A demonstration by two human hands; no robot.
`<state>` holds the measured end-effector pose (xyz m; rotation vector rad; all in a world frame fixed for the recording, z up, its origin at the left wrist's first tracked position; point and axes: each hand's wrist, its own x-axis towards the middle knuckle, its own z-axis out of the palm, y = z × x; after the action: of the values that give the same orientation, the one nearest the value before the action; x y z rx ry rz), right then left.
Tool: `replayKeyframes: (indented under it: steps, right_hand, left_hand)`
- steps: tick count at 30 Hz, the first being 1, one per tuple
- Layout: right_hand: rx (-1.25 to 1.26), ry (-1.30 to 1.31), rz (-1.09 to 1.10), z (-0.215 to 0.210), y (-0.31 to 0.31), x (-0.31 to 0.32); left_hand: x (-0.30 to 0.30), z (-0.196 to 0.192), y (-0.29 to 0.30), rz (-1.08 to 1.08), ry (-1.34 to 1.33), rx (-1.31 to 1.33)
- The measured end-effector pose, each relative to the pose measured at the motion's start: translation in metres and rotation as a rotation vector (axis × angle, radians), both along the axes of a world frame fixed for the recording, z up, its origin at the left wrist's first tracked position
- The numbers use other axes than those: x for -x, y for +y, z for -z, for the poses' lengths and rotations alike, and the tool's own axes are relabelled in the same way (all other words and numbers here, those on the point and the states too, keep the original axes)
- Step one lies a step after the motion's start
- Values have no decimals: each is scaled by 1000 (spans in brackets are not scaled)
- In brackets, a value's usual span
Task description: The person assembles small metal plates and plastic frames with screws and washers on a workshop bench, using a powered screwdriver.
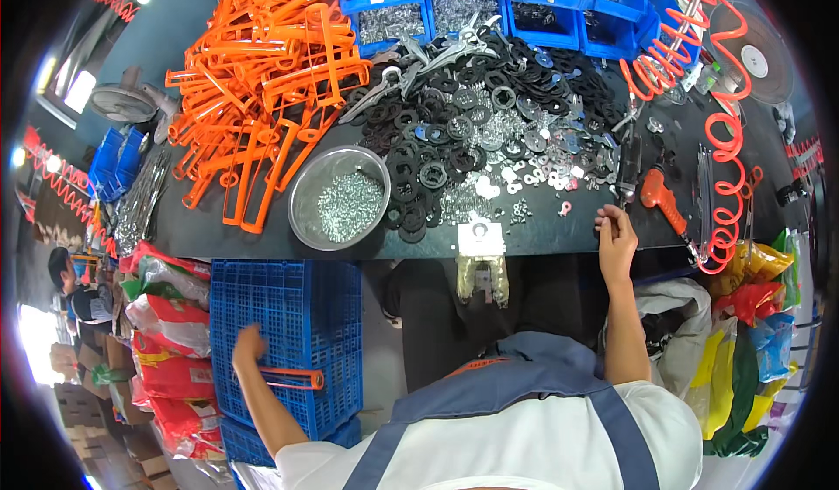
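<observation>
My left hand (pixel 249 344) is over the blue crate (pixel 288 315), blurred, so I can't tell whether its fingers grip anything; an orange frame (pixel 316 380) shows beside that forearm, by the crate. My right hand (pixel 619 244) is at the edge of the table (pixel 555 238), fingers loosely bent, nothing seen in them, near the orange drill (pixel 660 197). Farther off, a bowl (pixel 306 200) of screws (pixel 350 210) stands between the frame heap (pixel 262 79) and black rings (pixel 412 219).
</observation>
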<state>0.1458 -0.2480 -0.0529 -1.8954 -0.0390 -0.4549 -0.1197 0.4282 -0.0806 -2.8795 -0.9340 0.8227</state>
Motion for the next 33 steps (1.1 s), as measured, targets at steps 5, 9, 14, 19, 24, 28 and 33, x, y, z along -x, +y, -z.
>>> replayKeyframes:
  steps: [5,9,14,19,24,28,33]
  right_hand:
    - [249,-240,12,16,12,-12]
    - [334,-327,34,16,17,-11]
    - [348,-349,-34,9,25,-15]
    - [373,-288,-1,11,16,-14]
    - [371,-349,-13,10,18,-15]
    - [382,-384,1,11,15,-16]
    - [406,-447,-14,8,20,-14]
  left_hand:
    - [-209,-184,-164,314,-818,593]
    - [-375,-156,-197,656,-919,482]
    - [-530,-80,-203,442,-857,157]
    - [-556,-89,-272,180,-496,39]
    - [-548,-110,-250,496,-223,210]
    - [-494,-138,-263,413,-535,833]
    - [-453,-141,-250,531,-1181,575]
